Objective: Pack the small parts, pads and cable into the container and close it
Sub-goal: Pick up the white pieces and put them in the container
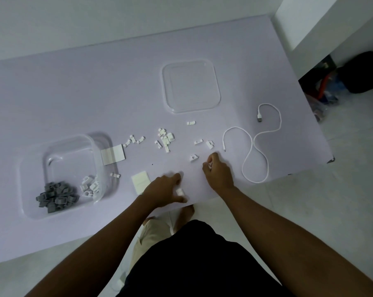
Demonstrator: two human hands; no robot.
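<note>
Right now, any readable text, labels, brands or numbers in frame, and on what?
None readable. The clear container, lid, white pads, cable and small parts show no print.
The clutter on the floor at right is too dark and blurred to tell.

We've got container (70,159) left on table (74,93), pads (112,154) just beside it, parts (165,139) scattered mid-table, lid (191,86) behind them, cable (253,144) right.

Blurred at the left hand (163,189), fingertips (177,176) smeared round a small white part (179,192), grip impossible to call. Hidden under that hand, a corner of the white pad (139,181). Tucked in the curled right hand (217,172), a white bit (209,165), too small to name.
</note>
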